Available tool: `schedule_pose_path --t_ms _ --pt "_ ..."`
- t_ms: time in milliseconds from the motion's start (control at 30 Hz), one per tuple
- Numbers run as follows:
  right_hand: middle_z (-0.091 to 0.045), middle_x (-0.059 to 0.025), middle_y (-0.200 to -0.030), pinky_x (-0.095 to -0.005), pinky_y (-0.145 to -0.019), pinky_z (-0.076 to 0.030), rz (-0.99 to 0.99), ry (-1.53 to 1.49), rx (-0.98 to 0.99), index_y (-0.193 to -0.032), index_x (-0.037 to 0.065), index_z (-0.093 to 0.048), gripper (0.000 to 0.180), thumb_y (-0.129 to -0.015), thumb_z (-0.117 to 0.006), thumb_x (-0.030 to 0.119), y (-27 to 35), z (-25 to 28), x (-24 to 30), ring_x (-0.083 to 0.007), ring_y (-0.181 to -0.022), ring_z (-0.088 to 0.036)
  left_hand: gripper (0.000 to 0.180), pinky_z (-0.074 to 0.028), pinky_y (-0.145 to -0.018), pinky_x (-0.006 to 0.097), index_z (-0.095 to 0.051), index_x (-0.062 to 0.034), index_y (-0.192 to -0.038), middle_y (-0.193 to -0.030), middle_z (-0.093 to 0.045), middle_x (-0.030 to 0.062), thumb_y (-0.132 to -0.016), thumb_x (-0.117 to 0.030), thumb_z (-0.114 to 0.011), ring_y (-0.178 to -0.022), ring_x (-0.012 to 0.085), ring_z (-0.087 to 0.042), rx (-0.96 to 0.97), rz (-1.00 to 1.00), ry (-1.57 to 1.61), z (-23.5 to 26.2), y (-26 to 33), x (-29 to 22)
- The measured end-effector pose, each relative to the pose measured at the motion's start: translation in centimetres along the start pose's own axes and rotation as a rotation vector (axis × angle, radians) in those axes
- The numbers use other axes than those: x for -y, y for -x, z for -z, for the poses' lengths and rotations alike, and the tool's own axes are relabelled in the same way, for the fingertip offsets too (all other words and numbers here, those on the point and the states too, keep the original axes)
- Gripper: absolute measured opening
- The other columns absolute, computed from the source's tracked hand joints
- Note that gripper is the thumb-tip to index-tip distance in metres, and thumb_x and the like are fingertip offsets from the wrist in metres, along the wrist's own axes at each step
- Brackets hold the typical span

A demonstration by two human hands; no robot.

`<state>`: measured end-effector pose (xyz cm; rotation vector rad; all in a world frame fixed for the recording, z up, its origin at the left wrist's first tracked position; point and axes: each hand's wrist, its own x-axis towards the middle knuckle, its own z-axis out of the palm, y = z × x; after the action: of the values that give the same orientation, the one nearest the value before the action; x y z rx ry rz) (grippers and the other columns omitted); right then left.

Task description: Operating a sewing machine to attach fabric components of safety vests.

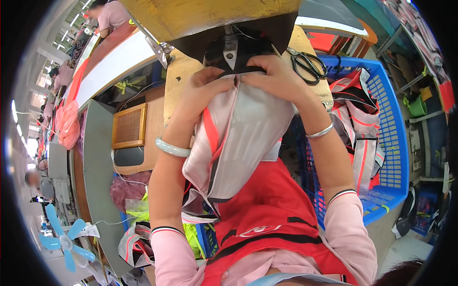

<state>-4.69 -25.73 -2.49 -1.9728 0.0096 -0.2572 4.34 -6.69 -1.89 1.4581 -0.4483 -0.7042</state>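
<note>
A light grey cloth piece [253,124] with coral stripes and a black edge strip hangs from my two hands down over my red apron. My left hand [205,90] is closed, pinching the black edge from the left. From the other side, my right hand [272,78] pinches the same edge, close to the left one. Just beyond my fingertips is the pointed metal part [230,55] of a dark machine. Whether the cloth touches that metal cannot be made out. A seam runs down the cloth from between my hands.
Black-handled scissors [307,66] lie on the wooden tabletop [181,93], right of my hands. A blue plastic basket [393,157] with more striped cloth pieces [365,157] stands at the right. A yellow board [210,16] overhangs the machine. At the lower left is a blue fan [66,242].
</note>
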Motion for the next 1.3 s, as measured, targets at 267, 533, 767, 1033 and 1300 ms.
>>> schedule_pose_path --t_ms 267,533,767,1033,1300 --pt "-0.057 -0.0031 -0.073 -0.0253 -0.064 -0.043 0.031 0.013 -0.032 -0.091 -0.005 -0.063 0.029 -0.081 -0.065 0.022 -0.2 0.0 0.2 -0.0071 -0.073 -0.051 0.030 -0.048 -0.070 0.023 -0.061 0.0040 -0.103 -0.089 -0.065 0.0061 -0.078 -0.009 -0.072 -0.080 0.0109 -0.061 0.009 -0.027 -0.013 0.4 -0.5 0.0" --pt "-0.058 -0.0016 -0.077 -0.0249 -0.064 -0.043 -0.003 -0.025 -0.116 -0.093 -0.004 -0.064 0.030 -0.081 -0.067 0.023 -0.1 -0.1 0.7 -0.0062 -0.074 -0.051 0.028 -0.048 -0.069 0.022 -0.061 0.0043 -0.102 -0.088 -0.065 0.0061 -0.080 -0.010 -0.071 -0.077 0.0114 -0.061 -0.025 -0.041 0.042 0.3 -0.3 -0.3" --pt "-0.055 -0.0047 -0.075 -0.0275 -0.069 -0.045 0.007 0.011 0.177 -0.088 -0.002 -0.062 0.027 -0.083 -0.068 0.024 8.2 1.2 0.7 -0.0100 -0.076 -0.053 0.024 -0.047 -0.077 0.024 -0.061 0.0009 -0.101 -0.091 -0.065 0.0031 -0.083 -0.012 -0.070 -0.085 0.0096 -0.059 0.071 -0.060 -0.109 1.0 4.1 -0.2" --pt "-0.064 -0.0109 -0.099 -0.0399 -0.084 -0.048 0.469 0.336 0.092 -0.092 0.005 -0.066 0.023 -0.074 -0.071 0.019 17.0 -4.4 5.1 -0.0294 -0.095 -0.061 0.032 -0.037 -0.054 0.028 -0.056 -0.0041 -0.082 -0.068 -0.049 -0.0003 -0.079 -0.029 -0.075 -0.066 0.0062 -0.043 0.373 -0.038 -0.513 -3.2 7.4 2.3" --pt "-0.065 -0.0152 -0.098 -0.0412 -0.076 -0.050 0.358 1.422 0.527 -0.102 -0.001 -0.064 0.028 -0.082 -0.056 0.017 18.1 -9.9 2.3 -0.0294 -0.087 -0.064 0.043 -0.047 -0.069 0.035 -0.060 -0.0004 -0.088 -0.079 -0.064 0.0154 -0.074 -0.038 -0.074 -0.073 0.0282 -0.060 0.630 -0.340 -0.741 -11.3 7.8 4.3"
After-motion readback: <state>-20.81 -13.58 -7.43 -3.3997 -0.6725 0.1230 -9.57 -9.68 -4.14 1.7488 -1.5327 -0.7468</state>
